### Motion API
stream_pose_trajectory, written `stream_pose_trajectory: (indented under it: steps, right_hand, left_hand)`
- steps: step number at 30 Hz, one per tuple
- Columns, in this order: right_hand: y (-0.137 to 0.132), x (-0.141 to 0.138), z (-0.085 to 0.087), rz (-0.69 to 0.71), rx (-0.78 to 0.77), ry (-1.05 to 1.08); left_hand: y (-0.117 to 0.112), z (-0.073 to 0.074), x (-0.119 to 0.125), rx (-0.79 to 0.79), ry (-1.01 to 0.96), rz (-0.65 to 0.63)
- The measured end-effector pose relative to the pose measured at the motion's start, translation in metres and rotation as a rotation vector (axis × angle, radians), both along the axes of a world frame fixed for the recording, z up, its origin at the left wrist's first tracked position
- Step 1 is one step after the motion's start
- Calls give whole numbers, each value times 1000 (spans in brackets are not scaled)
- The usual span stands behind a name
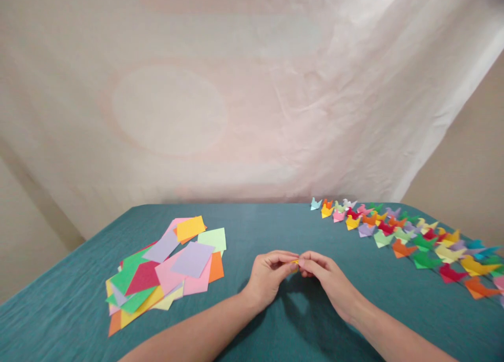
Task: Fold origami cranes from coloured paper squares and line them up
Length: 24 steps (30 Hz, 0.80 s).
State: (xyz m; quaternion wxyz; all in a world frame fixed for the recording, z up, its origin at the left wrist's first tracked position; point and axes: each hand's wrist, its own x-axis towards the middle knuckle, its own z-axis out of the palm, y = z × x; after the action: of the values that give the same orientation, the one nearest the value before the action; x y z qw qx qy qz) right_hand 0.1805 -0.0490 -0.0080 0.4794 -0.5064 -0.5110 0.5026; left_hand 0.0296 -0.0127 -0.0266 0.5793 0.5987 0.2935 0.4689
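Left hand (pixel 272 276) and right hand (pixel 326 275), close together above the teal-covered desk (pixel 258 228), both pinch a small yellow-orange paper piece (pixel 295 262) mostly hidden between them, loose coloured paper sheets (pixel 169 275) overlapping to the left, rows of folded paper birds (pixel 424 242) to the right

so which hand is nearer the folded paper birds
Right. The right hand is to the left of most of the folded paper birds, not touching them; the left hand is farther left, on the side of the flat paper sheets.
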Motion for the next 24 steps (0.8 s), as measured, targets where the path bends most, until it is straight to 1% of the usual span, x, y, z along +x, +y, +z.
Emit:
stream_pose_trajectory:
  steps: [7,16,21,24]
  right_hand:
    - [-1,-3,-1,-3,-28,86]
    - [-2,-4,-3,-4,-56,165]
    - [-2,-4,-4,-36,-81,167]
    - [-3,-5,-3,-38,-104,207]
  left_hand:
    - [-1,0,-1,74,37,21]
    - [-1,1,-1,112,60,53]
    - [-1,1,-1,136,86,64]
    - [-2,2,-2,150,87,77]
